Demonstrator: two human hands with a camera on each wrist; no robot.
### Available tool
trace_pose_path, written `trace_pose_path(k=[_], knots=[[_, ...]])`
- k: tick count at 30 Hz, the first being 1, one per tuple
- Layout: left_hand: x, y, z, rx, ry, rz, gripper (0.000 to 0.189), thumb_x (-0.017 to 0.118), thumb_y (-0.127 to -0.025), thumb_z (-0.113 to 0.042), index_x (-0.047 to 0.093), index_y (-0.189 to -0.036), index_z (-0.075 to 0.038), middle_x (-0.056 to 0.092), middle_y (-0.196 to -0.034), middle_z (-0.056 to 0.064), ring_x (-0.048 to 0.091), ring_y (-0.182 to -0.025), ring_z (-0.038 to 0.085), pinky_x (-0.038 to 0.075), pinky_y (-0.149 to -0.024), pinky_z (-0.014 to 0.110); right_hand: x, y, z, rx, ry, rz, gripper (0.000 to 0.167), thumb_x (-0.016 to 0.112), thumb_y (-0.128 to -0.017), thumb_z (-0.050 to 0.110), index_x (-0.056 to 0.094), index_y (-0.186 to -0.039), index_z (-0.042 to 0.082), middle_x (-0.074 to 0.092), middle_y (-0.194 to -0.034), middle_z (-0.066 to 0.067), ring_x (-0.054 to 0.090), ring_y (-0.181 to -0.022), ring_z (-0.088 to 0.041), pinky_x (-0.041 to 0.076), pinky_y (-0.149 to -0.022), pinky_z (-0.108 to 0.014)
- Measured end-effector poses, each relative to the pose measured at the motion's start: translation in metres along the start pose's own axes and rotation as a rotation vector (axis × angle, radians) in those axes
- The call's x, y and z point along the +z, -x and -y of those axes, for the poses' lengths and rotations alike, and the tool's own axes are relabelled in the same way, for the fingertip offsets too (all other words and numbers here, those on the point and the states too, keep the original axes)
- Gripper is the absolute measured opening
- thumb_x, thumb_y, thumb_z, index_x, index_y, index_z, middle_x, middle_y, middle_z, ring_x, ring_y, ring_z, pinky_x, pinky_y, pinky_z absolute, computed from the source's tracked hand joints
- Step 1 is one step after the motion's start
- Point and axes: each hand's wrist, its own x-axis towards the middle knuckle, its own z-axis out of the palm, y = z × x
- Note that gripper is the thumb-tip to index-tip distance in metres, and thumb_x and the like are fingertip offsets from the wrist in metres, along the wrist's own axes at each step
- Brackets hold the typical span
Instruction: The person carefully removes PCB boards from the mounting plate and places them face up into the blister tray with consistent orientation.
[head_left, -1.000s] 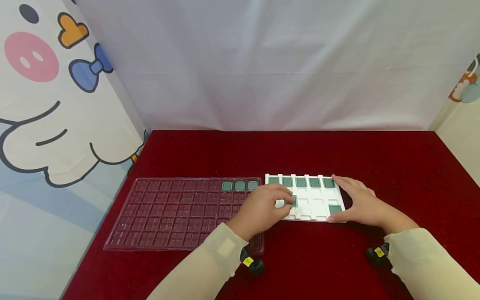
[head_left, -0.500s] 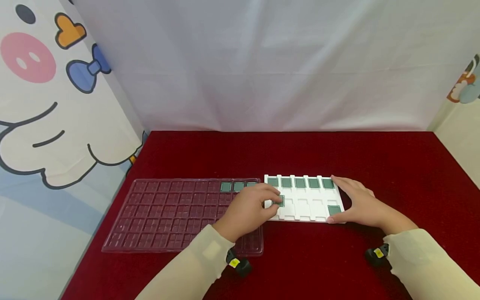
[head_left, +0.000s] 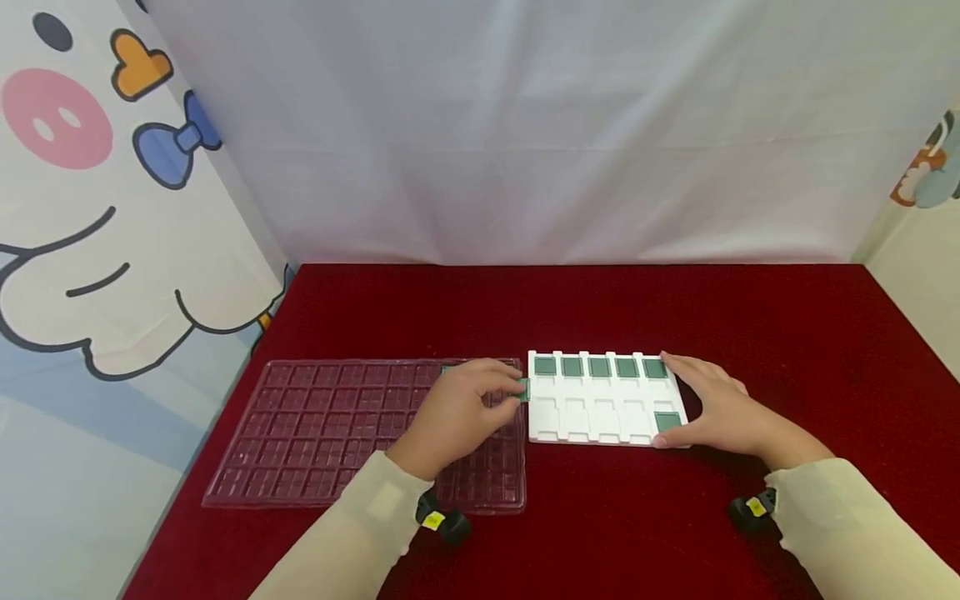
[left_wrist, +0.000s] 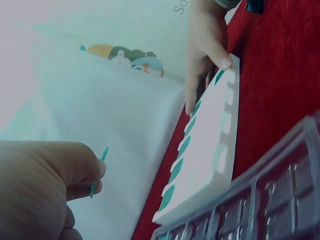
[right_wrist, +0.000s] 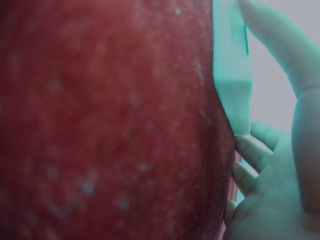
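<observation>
Between thumb and fingertips, my left hand (head_left: 453,408) pinches a thin green square chip (head_left: 524,391). In the left wrist view the chip (left_wrist: 105,153) is seen edge-on, held up above the trays. That hand is over the right part of a clear plastic tray (head_left: 322,400) with many small compartments. Right beside it lies a white slotted tray (head_left: 588,388). Green chips (head_left: 598,367) fill its back row, and another chip (head_left: 667,422) sits at the front right. My right hand (head_left: 720,408) grips the white tray's right end, thumb at the front corner, a finger at the back corner.
Both trays lie on a red cloth-covered table (head_left: 637,525). A white curtain (head_left: 525,133) hangs behind it, and a cartoon-printed sheet (head_left: 150,275) on the left. A green chip at the clear tray's back edge is mostly hidden by the left hand.
My left hand has moved left with the chip, from over the white tray's front row to over the clear tray's right edge. The right hand keeps its grip on the white tray.
</observation>
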Motion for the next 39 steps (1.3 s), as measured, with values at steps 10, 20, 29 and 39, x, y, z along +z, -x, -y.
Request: trace_pose_path(k=[10, 20, 29, 39], knots=[[-0.017, 0.007, 0.011, -0.004, -0.039, -0.027, 0.018, 0.073, -0.095, -0.01, 0.082, -0.11, -0.013, 0.07, -0.125, -0.002, 0.063, -0.086, 0.007, 0.047, -0.058, 0.022, 0.002, 0.002, -0.005, 0.013, -0.007, 0.004, 0.123, 0.088, -0.073, 0.057, 0.024, -0.163, 0.003, 0.026, -0.163, -0.026, 0.021, -0.145, -0.051, 0.02, -0.103, -0.074], [-0.036, 0.012, 0.022, -0.003, -0.117, -0.03, 0.019, 0.072, -0.094, -0.009, 0.082, -0.111, -0.011, 0.07, -0.125, 0.0, 0.068, -0.105, 0.014, 0.056, -0.072, 0.026, 0.001, 0.001, -0.002, 0.016, 0.0, 0.003, 0.123, 0.087, -0.072, 0.058, 0.025, -0.162, 0.003, 0.027, -0.162, -0.027, 0.021, -0.145, -0.051, 0.019, -0.104, -0.075], [-0.049, 0.014, 0.038, 0.003, -0.143, -0.024, 0.021, 0.075, -0.094, -0.011, 0.081, -0.114, -0.009, 0.07, -0.127, 0.001, 0.07, -0.102, 0.017, 0.059, -0.073, 0.03, 0.0, -0.001, 0.001, 0.007, 0.009, -0.003, 0.122, 0.087, -0.073, 0.058, 0.025, -0.162, 0.002, 0.028, -0.162, -0.026, 0.022, -0.145, -0.05, 0.02, -0.105, -0.074], [-0.06, 0.016, 0.053, -0.033, -0.142, -0.05, 0.025, 0.079, -0.091, -0.011, 0.08, -0.116, -0.009, 0.069, -0.128, 0.004, 0.068, -0.111, 0.022, 0.059, -0.087, 0.04, 0.0, -0.002, 0.001, 0.012, 0.001, 0.005, 0.123, 0.088, -0.073, 0.056, 0.024, -0.163, 0.003, 0.026, -0.162, -0.026, 0.021, -0.145, -0.05, 0.02, -0.105, -0.073]])
